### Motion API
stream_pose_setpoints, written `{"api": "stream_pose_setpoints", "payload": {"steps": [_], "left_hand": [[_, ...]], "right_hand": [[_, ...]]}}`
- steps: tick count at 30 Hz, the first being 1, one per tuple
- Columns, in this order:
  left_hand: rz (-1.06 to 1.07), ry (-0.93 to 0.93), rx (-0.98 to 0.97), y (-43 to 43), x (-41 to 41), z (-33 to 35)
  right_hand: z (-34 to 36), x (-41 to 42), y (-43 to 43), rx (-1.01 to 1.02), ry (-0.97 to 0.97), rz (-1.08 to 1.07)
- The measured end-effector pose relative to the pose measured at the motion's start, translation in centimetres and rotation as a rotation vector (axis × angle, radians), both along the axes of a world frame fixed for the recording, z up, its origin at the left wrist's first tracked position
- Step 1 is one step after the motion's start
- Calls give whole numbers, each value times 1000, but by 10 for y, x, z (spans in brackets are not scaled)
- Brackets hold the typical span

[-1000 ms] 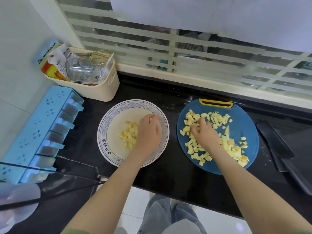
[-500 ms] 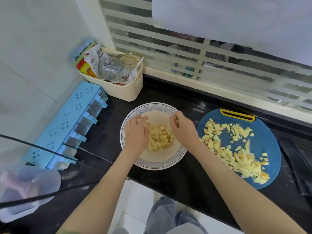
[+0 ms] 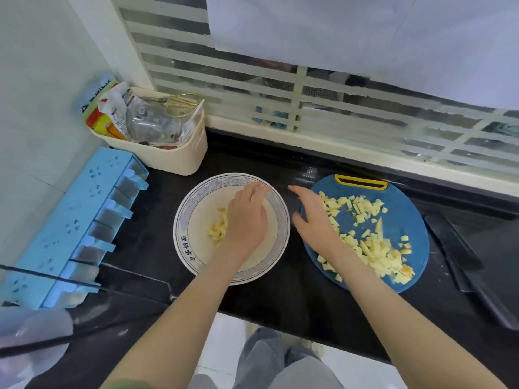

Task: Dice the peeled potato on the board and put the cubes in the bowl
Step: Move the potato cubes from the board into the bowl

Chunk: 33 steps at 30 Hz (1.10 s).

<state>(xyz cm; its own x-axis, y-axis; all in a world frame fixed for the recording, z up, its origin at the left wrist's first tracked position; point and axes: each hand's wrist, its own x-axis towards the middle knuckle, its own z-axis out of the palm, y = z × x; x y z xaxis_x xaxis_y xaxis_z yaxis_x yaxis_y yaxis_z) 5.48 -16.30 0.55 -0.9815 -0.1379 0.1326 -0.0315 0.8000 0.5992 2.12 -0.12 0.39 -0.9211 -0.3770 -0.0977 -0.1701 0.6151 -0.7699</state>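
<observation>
While left hand covers bowl, right hand spreads open.

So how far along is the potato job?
Dicing looks done: only cubes lie on the blue board. Some cubes are in the bowl. The left hand is over the bowl, the right hand at the board's edge. Most cubes on the board remain to move.

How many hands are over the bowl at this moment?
1. The left hand is over the bowl, above the potato cubes. The right hand is over the blue board's left edge.
</observation>
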Motion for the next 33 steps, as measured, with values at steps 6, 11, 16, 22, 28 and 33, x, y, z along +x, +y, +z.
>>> {"api": "stream_pose_setpoints", "payload": {"steps": [6,11,16,22,28,33], "left_hand": [[-352,-73,15,84,-12,-1],[-678,-564,-410,133,-10,-26],[-600,-580,-461,136,-11,-61],[-479,-497,-459,149,-13,-81],[-439,-409,-437,157,-15,-87],[-397,-279,-370,161,-17,-85]], "right_hand": [[-42,22,128,535,-163,-347],[-66,41,179,663,-242,-154],[-81,27,179,693,153,1],[-95,19,171,667,410,-168],[-87,-5,163,668,309,-203],[-83,-11,162,680,210,-183]]}}
